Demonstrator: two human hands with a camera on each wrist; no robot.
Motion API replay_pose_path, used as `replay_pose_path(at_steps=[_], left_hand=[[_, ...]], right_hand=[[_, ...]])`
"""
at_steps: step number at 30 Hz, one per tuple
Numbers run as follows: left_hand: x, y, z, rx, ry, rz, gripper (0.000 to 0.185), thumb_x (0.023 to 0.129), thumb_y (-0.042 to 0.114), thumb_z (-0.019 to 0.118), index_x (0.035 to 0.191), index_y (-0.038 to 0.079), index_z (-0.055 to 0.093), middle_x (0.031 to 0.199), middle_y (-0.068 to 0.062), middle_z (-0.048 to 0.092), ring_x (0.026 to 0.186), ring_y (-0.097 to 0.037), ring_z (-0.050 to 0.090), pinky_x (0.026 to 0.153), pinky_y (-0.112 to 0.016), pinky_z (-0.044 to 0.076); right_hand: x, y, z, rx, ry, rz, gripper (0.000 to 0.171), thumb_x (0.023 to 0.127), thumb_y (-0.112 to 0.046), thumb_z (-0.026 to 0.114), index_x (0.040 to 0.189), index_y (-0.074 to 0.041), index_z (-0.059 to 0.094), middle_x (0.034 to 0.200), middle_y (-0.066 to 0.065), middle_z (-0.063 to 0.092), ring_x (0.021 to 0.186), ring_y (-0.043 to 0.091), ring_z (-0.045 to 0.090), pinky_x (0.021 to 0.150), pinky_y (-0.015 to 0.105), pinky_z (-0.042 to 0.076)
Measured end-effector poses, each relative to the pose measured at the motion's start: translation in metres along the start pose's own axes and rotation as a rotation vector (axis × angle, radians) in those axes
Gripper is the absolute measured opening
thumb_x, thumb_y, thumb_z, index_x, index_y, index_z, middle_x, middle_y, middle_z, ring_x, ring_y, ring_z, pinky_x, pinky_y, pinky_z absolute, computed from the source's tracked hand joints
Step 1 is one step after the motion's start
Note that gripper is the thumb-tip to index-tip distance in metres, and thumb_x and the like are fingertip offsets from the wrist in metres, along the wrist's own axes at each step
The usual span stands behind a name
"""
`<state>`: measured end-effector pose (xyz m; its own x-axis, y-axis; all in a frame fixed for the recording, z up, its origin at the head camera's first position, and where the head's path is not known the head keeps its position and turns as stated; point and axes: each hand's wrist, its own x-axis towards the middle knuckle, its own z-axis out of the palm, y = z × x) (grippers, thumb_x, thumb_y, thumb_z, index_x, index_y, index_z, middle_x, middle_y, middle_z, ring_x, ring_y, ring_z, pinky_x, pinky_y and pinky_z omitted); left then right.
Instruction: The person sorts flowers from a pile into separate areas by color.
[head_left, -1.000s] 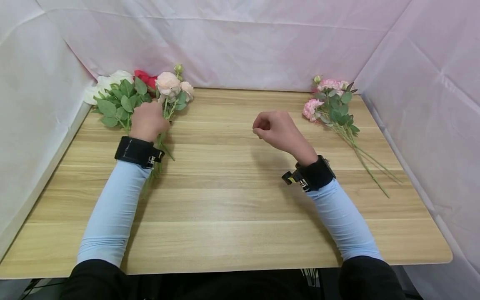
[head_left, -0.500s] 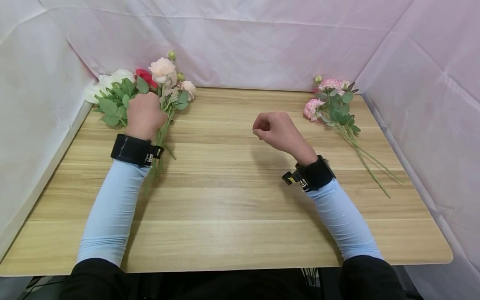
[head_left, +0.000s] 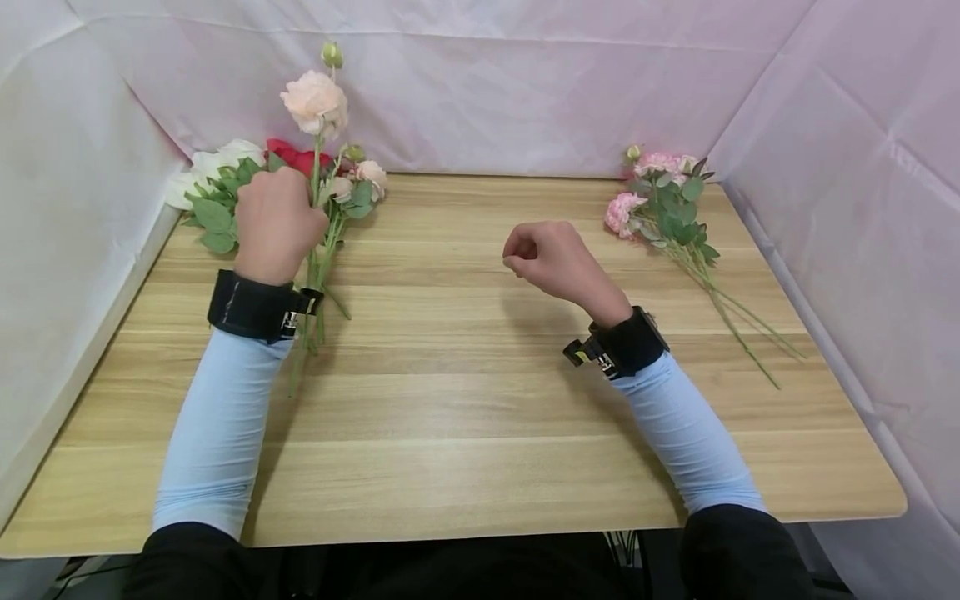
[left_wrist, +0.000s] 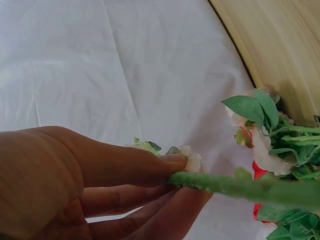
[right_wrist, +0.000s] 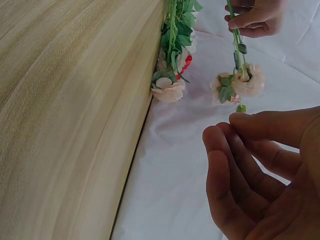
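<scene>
The left hand (head_left: 276, 221) pinches a peach flower stem (head_left: 315, 108) (bloom up high) at ten o'clock on the surface (head_left: 465, 392). The right hand (head_left: 551, 258) hangs loosely curled, holding nothing.

The head view looks forward and down over the whole worktop (head_left: 480, 400) from its near edge. The left wrist view sits close behind the left hand (left_wrist: 75, 185), facing the back cloth (left_wrist: 100, 60). The right wrist view looks across the worktop; both wrist views share the peach flower stem (right_wrist: 235, 35).
</scene>
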<state>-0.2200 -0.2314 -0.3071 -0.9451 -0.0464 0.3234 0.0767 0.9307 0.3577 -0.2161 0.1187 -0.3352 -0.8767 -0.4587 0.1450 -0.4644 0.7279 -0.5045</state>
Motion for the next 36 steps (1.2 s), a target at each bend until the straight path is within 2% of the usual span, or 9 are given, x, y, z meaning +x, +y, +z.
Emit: replay_pose_path(at_steps=[7, 11, 16, 22, 24, 26, 29, 32, 36], left_hand=[[-0.004, 0.006, 0.0, -0.01, 0.022, 0.048, 0.029, 0.072, -0.007, 0.043, 0.052, 0.012, 0.032, 0.058, 0.002, 0.017, 0.06, -0.021, 0.021, 0.051, -0.037, 0.023], [-0.004, 0.012, 0.003, -0.031, -0.014, 0.104, 0.033, 0.069, -0.005, 0.045, 0.049, 0.015, 0.029, 0.059, 0.004, 0.015, 0.061, -0.018, 0.018, 0.054, -0.035, 0.02], [-0.007, 0.023, 0.008, -0.056, -0.089, 0.142, 0.035, 0.074, -0.002, 0.052, 0.05, 0.015, 0.032, 0.058, 0.005, 0.019, 0.064, -0.021, 0.027, 0.058, -0.035, 0.023], [-0.012, 0.043, 0.021, -0.09, -0.12, 0.223, 0.045, 0.084, -0.001, 0.059, 0.055, 0.014, 0.029, 0.064, 0.003, 0.016, 0.064, -0.018, 0.02, 0.061, -0.033, 0.018], [-0.016, 0.051, 0.023, -0.109, -0.147, 0.24, 0.047, 0.09, 0.003, 0.065, 0.056, 0.013, 0.034, 0.058, 0.001, 0.025, 0.06, -0.019, 0.029, 0.061, -0.033, 0.024], [-0.02, 0.06, 0.025, -0.134, -0.17, 0.253, 0.042, 0.093, 0.006, 0.067, 0.06, 0.01, 0.042, 0.056, -0.005, 0.042, 0.059, -0.023, 0.044, 0.063, -0.035, 0.032], [-0.026, 0.071, 0.027, -0.161, -0.197, 0.267, 0.026, 0.095, 0.01, 0.069, 0.072, 0.004, 0.06, 0.074, -0.015, 0.07, 0.074, -0.032, 0.067, 0.07, -0.042, 0.047], [-0.031, 0.081, 0.03, -0.189, -0.203, 0.288, 0.017, 0.096, 0.012, 0.07, 0.083, 0.0, 0.069, 0.082, -0.018, 0.074, 0.078, -0.033, 0.07, 0.073, -0.045, 0.052], [-0.037, 0.091, 0.033, -0.214, -0.213, 0.314, 0.014, 0.095, 0.013, 0.071, 0.094, -0.001, 0.074, 0.089, -0.017, 0.077, 0.083, -0.032, 0.072, 0.076, -0.046, 0.054]], right_hand=[[-0.002, 0.0, 0.0, 0.0, -0.002, 0.008, 0.008, 0.097, -0.015, 0.069, 0.097, -0.01, 0.076, 0.085, 0.005, 0.076, 0.076, 0.018, 0.068, 0.074, 0.034, 0.05], [-0.002, 0.001, 0.001, 0.015, -0.01, 0.015, 0.008, 0.097, -0.016, 0.07, 0.097, -0.01, 0.076, 0.084, 0.005, 0.075, 0.076, 0.017, 0.068, 0.074, 0.033, 0.05], [-0.003, 0.0, 0.001, 0.039, -0.015, 0.017, 0.008, 0.097, -0.017, 0.07, 0.097, -0.011, 0.076, 0.084, 0.004, 0.075, 0.075, 0.016, 0.067, 0.074, 0.032, 0.05], [-0.002, -0.003, 0.001, 0.065, -0.022, 0.005, 0.009, 0.098, -0.016, 0.069, 0.097, -0.01, 0.076, 0.083, 0.006, 0.076, 0.074, 0.016, 0.069, 0.073, 0.032, 0.051], [-0.002, -0.004, 0.002, 0.083, -0.026, -0.005, 0.01, 0.099, -0.017, 0.069, 0.098, -0.009, 0.075, 0.083, 0.008, 0.076, 0.074, 0.018, 0.07, 0.072, 0.032, 0.051], [-0.001, -0.005, 0.002, 0.1, -0.026, -0.018, 0.011, 0.1, -0.017, 0.068, 0.098, -0.009, 0.075, 0.082, 0.008, 0.076, 0.073, 0.019, 0.071, 0.07, 0.032, 0.051], [-0.001, -0.008, 0.003, 0.134, -0.025, -0.033, 0.013, 0.101, -0.02, 0.067, 0.099, -0.011, 0.076, 0.081, 0.008, 0.075, 0.071, 0.017, 0.071, 0.067, 0.032, 0.053], [-0.001, -0.012, 0.005, 0.195, -0.031, -0.027, 0.017, 0.102, -0.024, 0.066, 0.1, -0.011, 0.076, 0.081, 0.008, 0.074, 0.07, 0.016, 0.071, 0.067, 0.033, 0.056], [-0.001, -0.016, 0.009, 0.312, -0.043, 0.002, 0.024, 0.104, -0.029, 0.064, 0.105, -0.008, 0.076, 0.085, 0.014, 0.074, 0.074, 0.024, 0.073, 0.071, 0.037, 0.061]])
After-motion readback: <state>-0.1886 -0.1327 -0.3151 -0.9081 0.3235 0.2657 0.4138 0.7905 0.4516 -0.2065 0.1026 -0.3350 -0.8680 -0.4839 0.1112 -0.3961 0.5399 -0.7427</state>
